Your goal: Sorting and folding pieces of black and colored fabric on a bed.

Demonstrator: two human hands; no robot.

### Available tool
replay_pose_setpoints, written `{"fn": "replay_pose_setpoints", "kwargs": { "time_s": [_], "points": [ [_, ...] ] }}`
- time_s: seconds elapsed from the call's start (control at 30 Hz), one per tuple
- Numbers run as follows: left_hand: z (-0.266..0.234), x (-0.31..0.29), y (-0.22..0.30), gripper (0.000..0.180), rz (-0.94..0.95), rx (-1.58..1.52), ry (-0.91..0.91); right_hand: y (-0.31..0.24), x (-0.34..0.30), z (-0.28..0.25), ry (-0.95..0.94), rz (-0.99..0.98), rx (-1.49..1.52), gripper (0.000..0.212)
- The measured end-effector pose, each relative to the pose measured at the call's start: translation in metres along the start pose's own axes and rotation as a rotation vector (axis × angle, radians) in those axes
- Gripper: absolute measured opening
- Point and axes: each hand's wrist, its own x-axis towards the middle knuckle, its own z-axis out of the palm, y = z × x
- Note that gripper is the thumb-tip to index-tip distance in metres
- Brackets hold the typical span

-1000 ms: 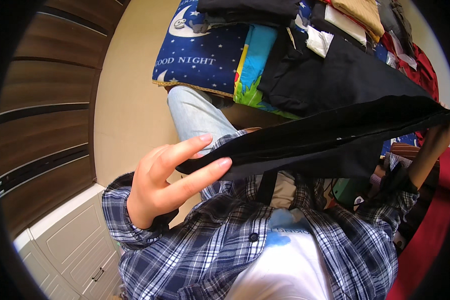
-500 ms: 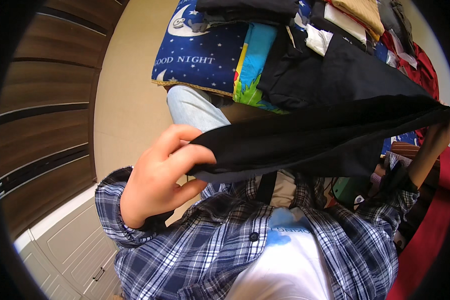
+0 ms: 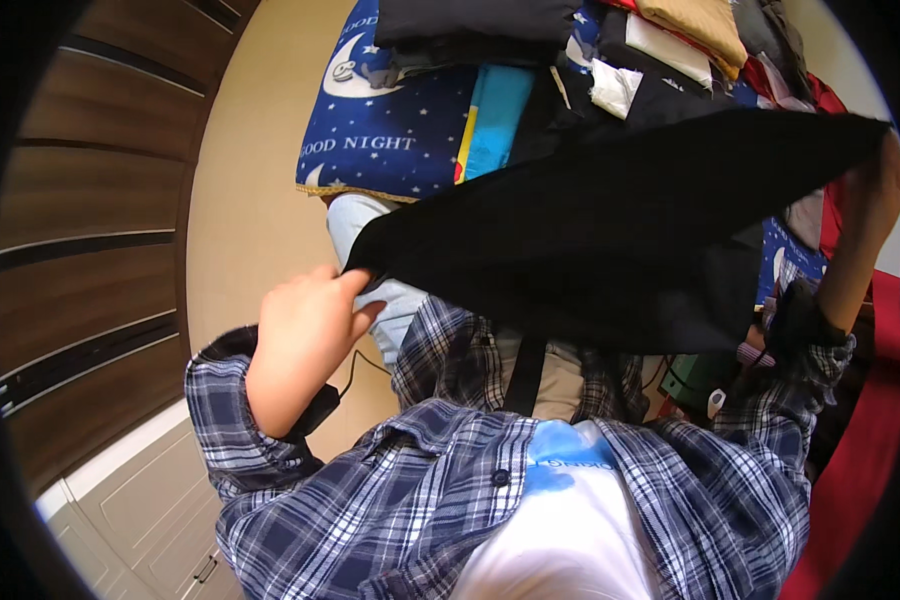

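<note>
A large piece of black cloth [image 3: 590, 230] is stretched across the view in front of my chest. At its left end my left hand [image 3: 315, 315] pinches a corner, the fingertips partly hidden behind the fabric. My right hand [image 3: 873, 180] is raised at the far right edge and grips the other end; its fingers are dim and partly lost at the picture's rim. The cloth rises toward the right and sags in the middle. Whether it is a garment or a plain length of fabric, I cannot tell.
A dark blue blanket with moons and stars [image 3: 400, 150] lies ahead, bearing folded dark clothes [image 3: 480, 30], a tan folded cloth [image 3: 695, 30] and a crumpled white piece [image 3: 615, 88]. Brown wooden panels [image 3: 100, 150] and pale cabinets [image 3: 150, 510] stand left. Red fabric [image 3: 860, 470] hangs right.
Both hands have lifted the cloth's ends; my right hand has gone up and my left a little left. The cloth's open fold has flattened into a broad sheet, and the left fingers have closed tighter.
</note>
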Motion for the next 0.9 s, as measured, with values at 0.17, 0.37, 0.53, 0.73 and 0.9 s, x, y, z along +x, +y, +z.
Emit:
{"fn": "replay_pose_setpoints", "kwargs": {
  "time_s": [0.17, 0.37, 0.53, 0.73, 0.9],
  "points": [
    [-0.009, 0.009, -0.01, 0.029, 0.335, -0.379, -0.412, -0.07, 0.004, 0.083, 0.147, 0.172, 0.433, 0.033],
    [0.04, 0.014, -0.016, 0.024, 0.314, -0.132, 0.063, -0.08, 0.017, 0.107, -0.072, 0.085, 0.648, 0.024],
    [0.036, 0.016, -0.04, 0.016, 0.25, -0.177, 0.119, -0.086, 0.021, 0.102, 0.164, 0.222, 0.483, 0.026],
    [-0.029, 0.065, -0.079, 0.019, 0.382, -0.46, -0.184, 0.022, 0.082, 0.085, -0.368, 0.445, 0.258, 0.035],
    [-0.159, 0.183, -0.083, 0.017, 0.525, 0.093, 0.526, -0.027, 0.164, 0.049, -0.127, -0.061, -0.008, 0.027]
  ]
}}
